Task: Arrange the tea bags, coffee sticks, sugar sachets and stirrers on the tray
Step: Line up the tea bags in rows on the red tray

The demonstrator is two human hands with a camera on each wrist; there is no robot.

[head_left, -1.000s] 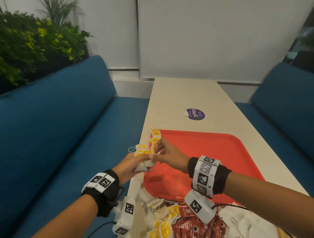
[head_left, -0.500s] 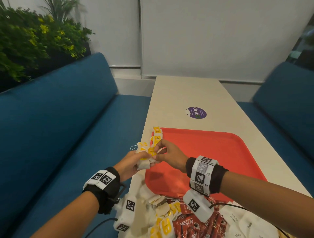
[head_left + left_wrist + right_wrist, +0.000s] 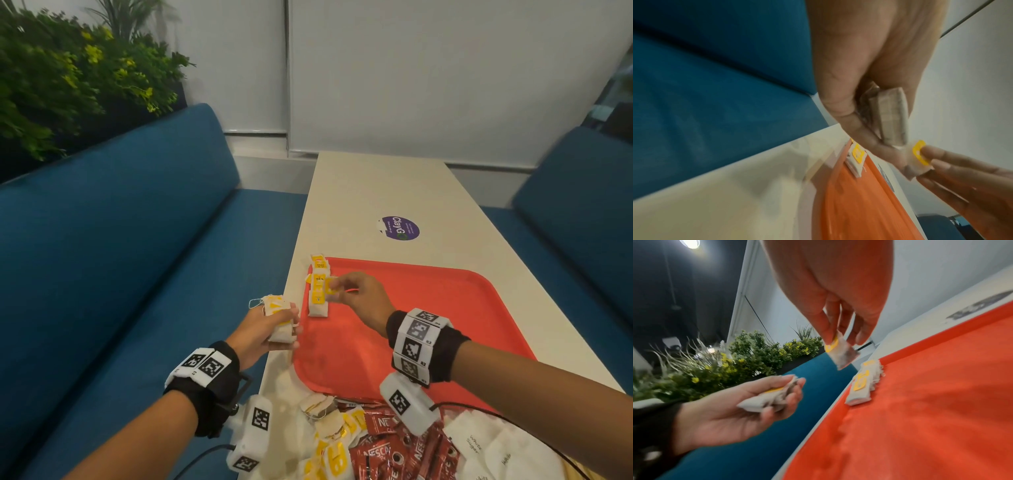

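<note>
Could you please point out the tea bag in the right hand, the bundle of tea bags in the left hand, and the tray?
Tea bag (image 3: 840, 353), right wrist view, its paper pouch.
Bundle of tea bags (image 3: 279, 320), head view, its middle.
Tray (image 3: 428, 308), head view, bare floor.

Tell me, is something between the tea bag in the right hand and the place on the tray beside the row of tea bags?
Nothing visible is. The right hand pinches one tea bag in the air above the tray, close to the row of tea bags along its left edge. The red floor near that row is bare.
</note>
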